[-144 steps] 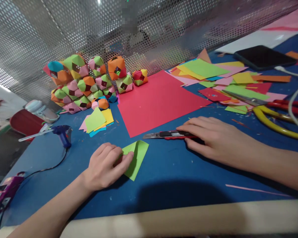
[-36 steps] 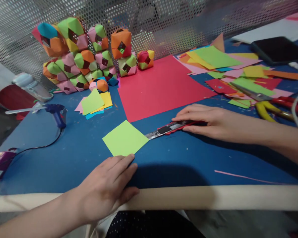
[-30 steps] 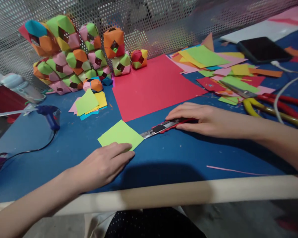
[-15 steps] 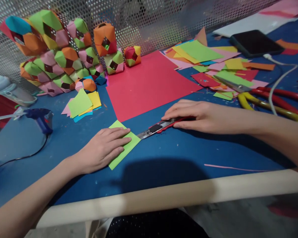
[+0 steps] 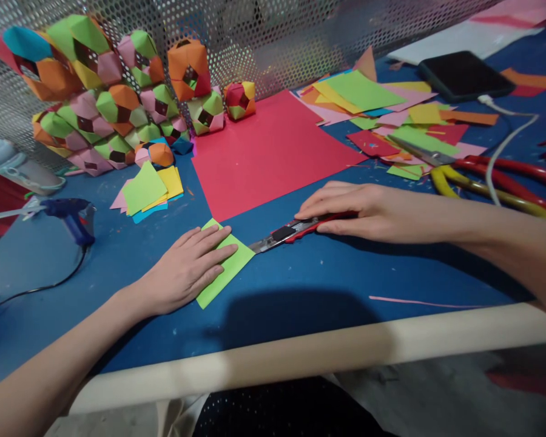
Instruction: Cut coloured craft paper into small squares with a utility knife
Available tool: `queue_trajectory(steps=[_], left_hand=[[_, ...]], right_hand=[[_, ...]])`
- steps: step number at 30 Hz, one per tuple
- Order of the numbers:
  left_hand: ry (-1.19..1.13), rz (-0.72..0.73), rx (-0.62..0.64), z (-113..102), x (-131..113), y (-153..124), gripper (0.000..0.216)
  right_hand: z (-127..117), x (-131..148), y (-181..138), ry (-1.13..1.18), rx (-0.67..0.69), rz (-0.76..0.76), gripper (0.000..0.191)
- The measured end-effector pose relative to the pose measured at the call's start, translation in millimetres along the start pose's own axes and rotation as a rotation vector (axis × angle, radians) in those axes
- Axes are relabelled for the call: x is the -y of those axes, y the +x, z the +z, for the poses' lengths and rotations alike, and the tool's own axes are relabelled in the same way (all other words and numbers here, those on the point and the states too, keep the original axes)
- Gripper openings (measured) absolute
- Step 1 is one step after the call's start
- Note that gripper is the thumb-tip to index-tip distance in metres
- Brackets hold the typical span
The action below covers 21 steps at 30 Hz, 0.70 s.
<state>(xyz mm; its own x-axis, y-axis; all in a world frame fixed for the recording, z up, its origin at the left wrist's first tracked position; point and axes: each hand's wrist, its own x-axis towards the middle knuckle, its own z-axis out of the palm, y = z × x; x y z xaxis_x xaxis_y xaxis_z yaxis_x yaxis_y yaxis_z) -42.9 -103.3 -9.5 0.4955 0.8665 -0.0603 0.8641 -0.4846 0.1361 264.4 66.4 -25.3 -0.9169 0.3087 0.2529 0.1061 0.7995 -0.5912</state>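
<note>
My left hand (image 5: 188, 269) lies flat with its fingers stretched out over a green paper (image 5: 230, 271), pressing it to the blue table. The paper looks folded, with a corner pointing right. In my right hand (image 5: 352, 210) is a red and black utility knife (image 5: 287, 233), its fingers closed round the handle. The knife's metal blade end touches the paper's right corner; whether the tip is inside the fold I cannot tell. Just behind lies a large red sheet (image 5: 273, 155).
Folded paper balls (image 5: 118, 109) are stacked against a perforated metal screen. A blue glue gun (image 5: 73, 215) with a cord lies left, near small paper squares (image 5: 144, 188). Right are scissors (image 5: 491, 185), paper scraps (image 5: 421, 136) and a phone (image 5: 466, 74) on a cable. A pink strip (image 5: 418, 301) lies near the front edge.
The whole view has shifted slightly. My left hand has slid a little leftwards on the green paper, uncovering more of it. The knife stays at the paper's corner.
</note>
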Motion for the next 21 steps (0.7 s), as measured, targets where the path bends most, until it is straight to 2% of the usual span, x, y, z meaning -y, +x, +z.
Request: queue_trajectory(steps=[21], left_hand=[[0.092,0.026,0.001,-0.1,-0.1,-0.6,0.045]], right_hand=[[5.0,2.5,-3.7,0.016,0.006,0.043,0.036]])
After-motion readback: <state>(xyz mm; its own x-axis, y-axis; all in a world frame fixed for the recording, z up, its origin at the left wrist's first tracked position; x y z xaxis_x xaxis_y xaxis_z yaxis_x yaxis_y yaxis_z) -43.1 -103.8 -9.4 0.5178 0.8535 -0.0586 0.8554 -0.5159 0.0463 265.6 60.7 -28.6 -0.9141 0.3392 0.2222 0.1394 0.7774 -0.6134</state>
